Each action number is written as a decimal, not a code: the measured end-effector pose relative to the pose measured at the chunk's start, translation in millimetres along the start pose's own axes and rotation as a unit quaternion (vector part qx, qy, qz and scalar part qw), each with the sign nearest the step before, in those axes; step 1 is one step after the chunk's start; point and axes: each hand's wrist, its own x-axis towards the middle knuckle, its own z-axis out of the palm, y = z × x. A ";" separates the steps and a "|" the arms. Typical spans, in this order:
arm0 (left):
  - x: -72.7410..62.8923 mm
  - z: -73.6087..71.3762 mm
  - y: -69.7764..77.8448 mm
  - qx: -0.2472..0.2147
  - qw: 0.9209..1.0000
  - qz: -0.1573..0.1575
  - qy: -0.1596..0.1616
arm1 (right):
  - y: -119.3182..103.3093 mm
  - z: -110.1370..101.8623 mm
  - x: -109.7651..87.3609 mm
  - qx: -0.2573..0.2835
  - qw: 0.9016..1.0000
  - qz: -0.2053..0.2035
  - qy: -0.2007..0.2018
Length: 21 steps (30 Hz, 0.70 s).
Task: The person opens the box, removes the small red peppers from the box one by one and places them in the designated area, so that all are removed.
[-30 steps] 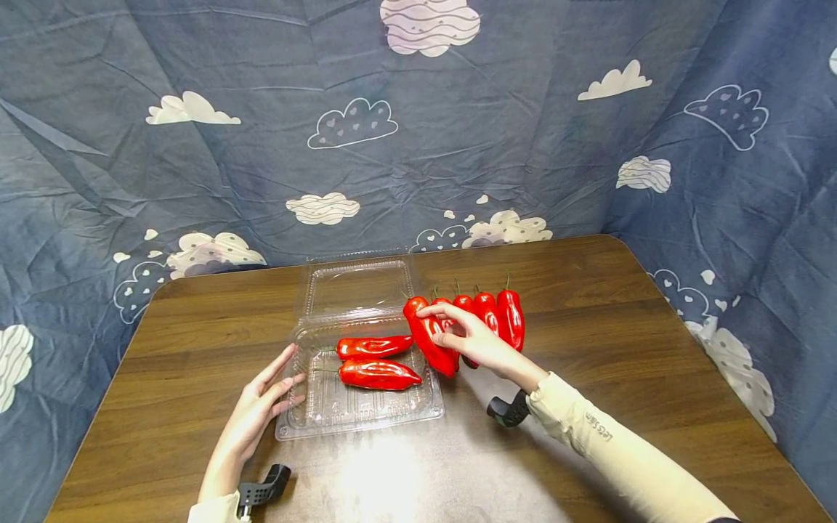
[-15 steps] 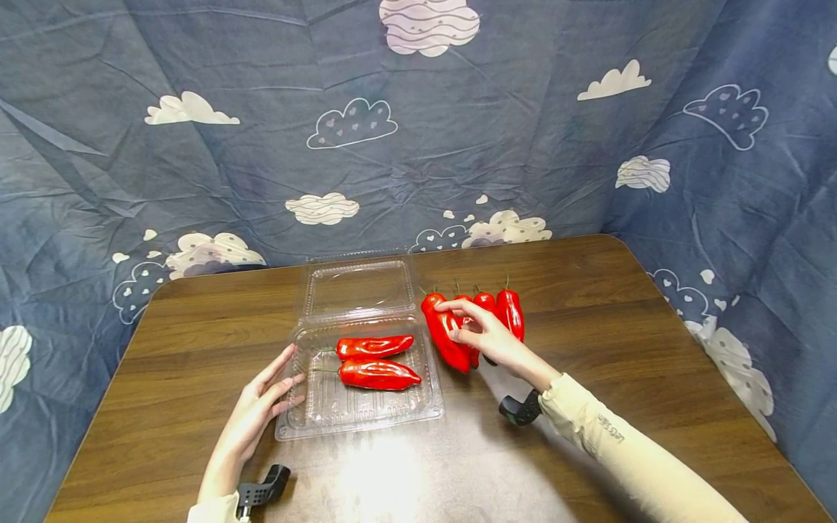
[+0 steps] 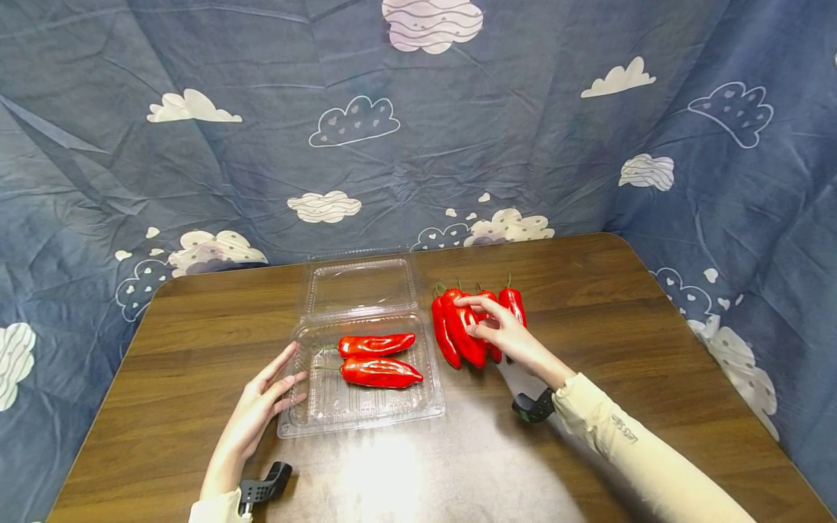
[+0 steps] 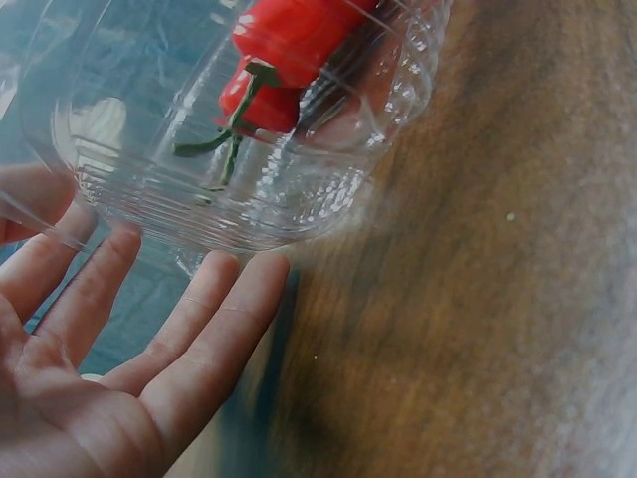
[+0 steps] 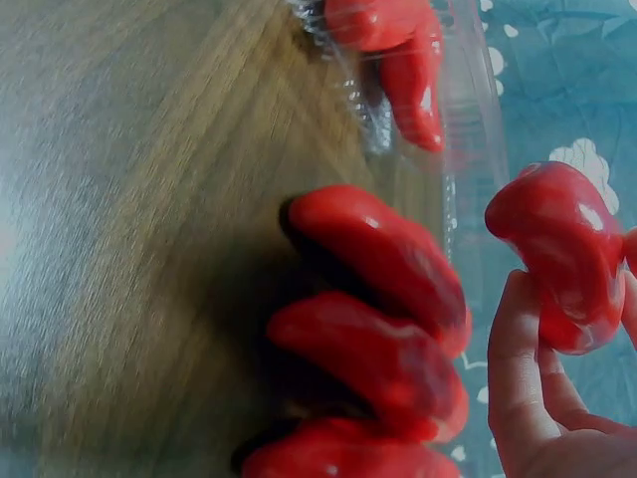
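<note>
My right hand (image 3: 503, 330) holds a glossy red pepper (image 3: 466, 330) just above a row of like peppers on the table. In the right wrist view the held pepper (image 5: 567, 249) sits between fingers and thumb, lifted clear of the others. Two red peppers (image 3: 381, 373) lie side by side in the base of a clear plastic clamshell box (image 3: 366, 418), green stems to the left. At the box's left edge rests my left hand (image 3: 251, 407), fingers extended; in the left wrist view its fingertips (image 4: 264, 269) are at the box wall.
Several more red peppers (image 3: 513, 305) lie on the wooden table (image 3: 621, 327), right of the box, stems pointing back. The box's lid (image 3: 360, 287) lies folded back behind it. A blue cloud-print cloth (image 3: 261, 160) hangs behind the table.
My right hand has moved right with the held pepper, from the box's right edge to over the row. The row's leftmost pepper has come into view. My left hand stays in place.
</note>
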 end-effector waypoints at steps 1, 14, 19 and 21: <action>0.1 0.0 0.1 0.000 1.000 0.000 0.000 | 0.8 -1.5 -0.2 -0.001 1.000 -0.002 0.001; 0.9 0.2 -0.6 0.000 1.000 -0.004 0.004 | 9.9 -24.8 -4.4 -0.028 0.999 0.005 0.032; 0.8 0.1 -1.4 0.001 1.000 -0.003 0.006 | 12.9 -32.2 -6.9 -0.025 0.999 0.010 0.044; 0.6 0.1 -1.7 0.001 1.000 -0.002 0.006 | 14.1 -35.3 -8.6 -0.023 0.998 0.006 0.050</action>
